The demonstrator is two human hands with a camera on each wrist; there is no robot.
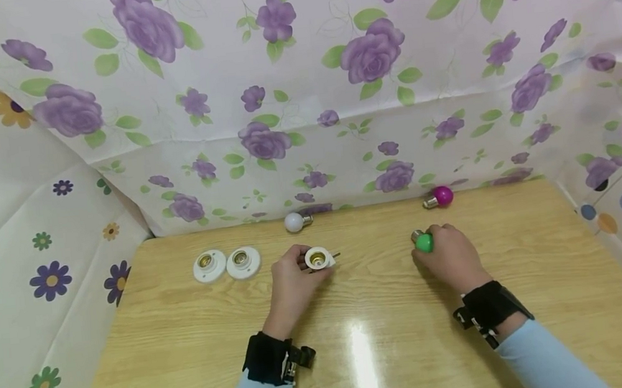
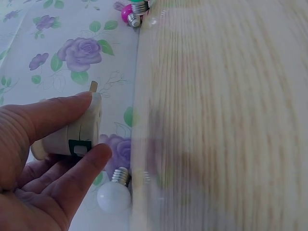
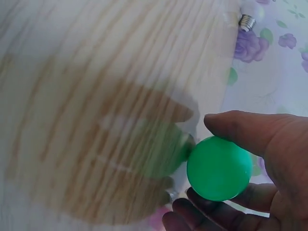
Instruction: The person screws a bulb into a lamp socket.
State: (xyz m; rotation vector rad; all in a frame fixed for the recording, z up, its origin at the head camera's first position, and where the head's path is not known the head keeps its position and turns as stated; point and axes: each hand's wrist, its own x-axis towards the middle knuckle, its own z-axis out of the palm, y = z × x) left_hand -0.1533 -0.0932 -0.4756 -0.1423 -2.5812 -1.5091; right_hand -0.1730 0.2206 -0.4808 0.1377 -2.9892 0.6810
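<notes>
My left hand (image 1: 295, 286) grips a white plug-in bulb socket (image 1: 317, 258) between thumb and fingers. Its brass-lined opening shows in the head view, and a metal prong sticks out to the right. A small white switch (image 2: 80, 150) on the socket's side shows in the left wrist view. In my right hand (image 1: 452, 258) is a green light bulb (image 1: 424, 243), pinched between thumb and fingers, its metal screw base turned to the upper left. From the right wrist the green globe (image 3: 219, 168) hides most of that base.
Two round white bulb holders (image 1: 209, 266) lie side by side at the left. A white bulb (image 1: 294, 222) lies at the table's back edge, and a magenta bulb (image 1: 443, 196) lies behind my right hand. Flowered cloth (image 1: 314, 112) hangs behind the wooden table (image 1: 191, 355).
</notes>
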